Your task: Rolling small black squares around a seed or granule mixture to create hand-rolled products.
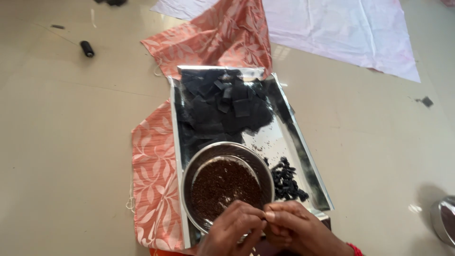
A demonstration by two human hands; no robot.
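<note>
My left hand and my right hand meet at the near edge of a round steel bowl filled with small brown seeds. The fingertips of both hands pinch together at one spot; what they pinch is too small to make out. The bowl sits in a shiny steel tray. At the tray's far end lies a heap of small black cloth squares. A cluster of small black tied bundles lies just right of the bowl.
The tray rests on a pink leaf-patterned cloth on a beige floor. A white cloth lies at the back. A black thread spool lies far left. A steel vessel's edge shows at right.
</note>
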